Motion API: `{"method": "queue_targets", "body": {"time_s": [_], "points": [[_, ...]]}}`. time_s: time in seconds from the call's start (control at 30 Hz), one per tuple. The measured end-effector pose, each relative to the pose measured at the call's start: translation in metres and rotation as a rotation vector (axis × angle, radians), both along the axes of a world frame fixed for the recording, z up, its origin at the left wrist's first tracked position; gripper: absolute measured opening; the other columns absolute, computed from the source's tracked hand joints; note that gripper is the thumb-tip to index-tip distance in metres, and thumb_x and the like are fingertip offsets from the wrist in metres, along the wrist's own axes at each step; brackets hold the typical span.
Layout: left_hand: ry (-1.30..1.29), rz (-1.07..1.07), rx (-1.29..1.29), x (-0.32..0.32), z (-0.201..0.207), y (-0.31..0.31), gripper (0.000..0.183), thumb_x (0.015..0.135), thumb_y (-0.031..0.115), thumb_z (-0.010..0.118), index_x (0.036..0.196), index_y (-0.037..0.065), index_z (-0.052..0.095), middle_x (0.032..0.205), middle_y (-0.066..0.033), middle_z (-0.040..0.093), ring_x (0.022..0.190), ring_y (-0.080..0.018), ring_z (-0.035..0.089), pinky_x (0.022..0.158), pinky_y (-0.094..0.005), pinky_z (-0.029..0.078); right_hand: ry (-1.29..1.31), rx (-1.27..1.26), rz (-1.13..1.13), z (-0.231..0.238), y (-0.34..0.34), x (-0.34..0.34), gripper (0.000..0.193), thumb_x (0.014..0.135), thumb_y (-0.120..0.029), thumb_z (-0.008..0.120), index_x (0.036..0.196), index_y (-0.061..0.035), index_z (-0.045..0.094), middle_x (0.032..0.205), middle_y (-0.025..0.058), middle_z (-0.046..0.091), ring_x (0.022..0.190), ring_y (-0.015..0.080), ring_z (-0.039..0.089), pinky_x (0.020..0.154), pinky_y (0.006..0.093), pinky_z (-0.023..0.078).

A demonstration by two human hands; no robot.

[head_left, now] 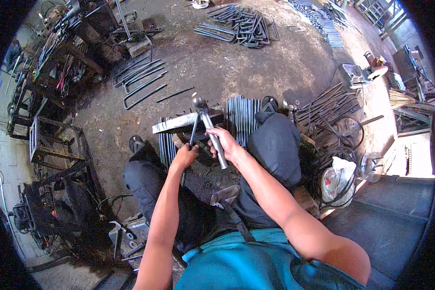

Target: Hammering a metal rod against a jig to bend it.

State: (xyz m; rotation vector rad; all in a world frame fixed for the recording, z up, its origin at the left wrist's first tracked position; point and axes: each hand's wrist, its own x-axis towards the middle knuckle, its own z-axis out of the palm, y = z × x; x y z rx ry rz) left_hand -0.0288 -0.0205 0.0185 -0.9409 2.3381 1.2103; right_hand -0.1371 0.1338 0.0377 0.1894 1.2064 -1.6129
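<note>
Grey metal rod (194, 129), slender, stood at a slant at the centre of the frame, its upper part against or just in front of a pale-edged block (174, 123); contact could not be told. Left hand (186, 155) clenched around the rod's lower part. Right hand (224, 144) wrapped about the handle of a metal hammer (208, 120), gripping it partway along, head uppermost, near the rod's top. Whether hammer and rod touched: unclear from this angle.

Step in hand, by my reading: rod positioned for hammer work at the block. A next blow would have called for a firm left grip, the rod settled on the block, and fingers well away from the hammer's path.

Beside the block, straight rods lay in two groups: one at its left (166, 147), partly hidden, and a fuller bundle (242, 116) right of centre. Farther out, bent U-shaped rods (145, 87) lay on the floor at upper left, with a tangled pile (249, 26) of similar pieces at top centre. White bag (338, 181) sat at lower right; claw hammer (117, 237) at lower left.
</note>
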Motion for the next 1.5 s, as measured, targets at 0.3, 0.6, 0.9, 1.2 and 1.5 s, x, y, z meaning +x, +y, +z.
{"method": "queue_targets", "body": {"time_s": [0.3, 0.6, 0.9, 1.2, 1.5], "points": [[0.028, 0.022, 0.016, 0.010, -0.047, -0.011, 0.050, 0.093, 0.044, 0.050, 0.114, -0.001, 0.059, 0.106, -0.0260, 0.063, 0.105, -0.0358, 0.060, 0.091, -0.0406, 0.044, -0.079, -0.037, -0.023, -0.014, -0.005, -0.007, 0.029, 0.082, -0.038, 0.056, 0.077, -0.0093, 0.056, 0.061, 0.0020, 0.054, 0.050, 0.0158, 0.055, 0.042, 0.0327, 0.044], [-0.013, 0.020, -0.119, 0.010, -0.035, -0.012, 0.053, 0.095, 0.046, 0.042, 0.106, -0.003, 0.057, 0.103, -0.0325, 0.060, 0.102, -0.0463, 0.057, 0.088, -0.0487, 0.044, 0.103, 0.018, 0.039, -0.008, 0.006, -0.015, 0.027, 0.081, -0.034, 0.063, 0.085, -0.0102, 0.052, 0.063, 0.0003, 0.049, 0.045, 0.0104, 0.047, 0.038, 0.0267, 0.037], [0.073, 0.108, -0.056, 0.010, -0.038, -0.016, 0.066, 0.093, 0.054, 0.040, 0.101, -0.008, 0.063, 0.100, -0.0339, 0.060, 0.102, -0.0450, 0.058, 0.087, -0.0481, 0.045, 0.329, 0.138, 0.058, 0.025, 0.006, -0.012, 0.025, 0.080, -0.014, 0.071, 0.074, -0.0088, 0.047, 0.053, -0.0032, 0.043, 0.037, 0.0078, 0.040, 0.034, 0.0263, 0.034], [-0.029, 0.100, 0.046, 0.011, -0.019, -0.018, 0.058, 0.088, 0.046, 0.053, 0.103, -0.009, 0.063, 0.109, -0.0326, 0.059, 0.108, -0.0438, 0.056, 0.093, -0.0470, 0.044, 0.704, -0.147, 0.056, 0.173, -0.019, -0.025, 0.021, 0.083, -0.007, 0.068, 0.078, -0.0064, 0.048, 0.054, 0.0002, 0.046, 0.037, 0.0086, 0.041, 0.034, 0.0250, 0.034], [-0.041, 0.137, -0.030, 0.019, -0.035, -0.021, 0.042, 0.087, 0.035, 0.058, 0.102, -0.003, 0.066, 0.108, -0.0262, 0.062, 0.104, -0.0381, 0.060, 0.091, -0.0450, 0.047, 0.757, -0.142, 0.101, 0.108, -0.031, -0.013, 0.020, 0.079, -0.008, 0.071, 0.083, -0.0066, 0.052, 0.061, 0.0019, 0.052, 0.044, 0.0118, 0.048, 0.041, 0.0263, 0.038]]}}
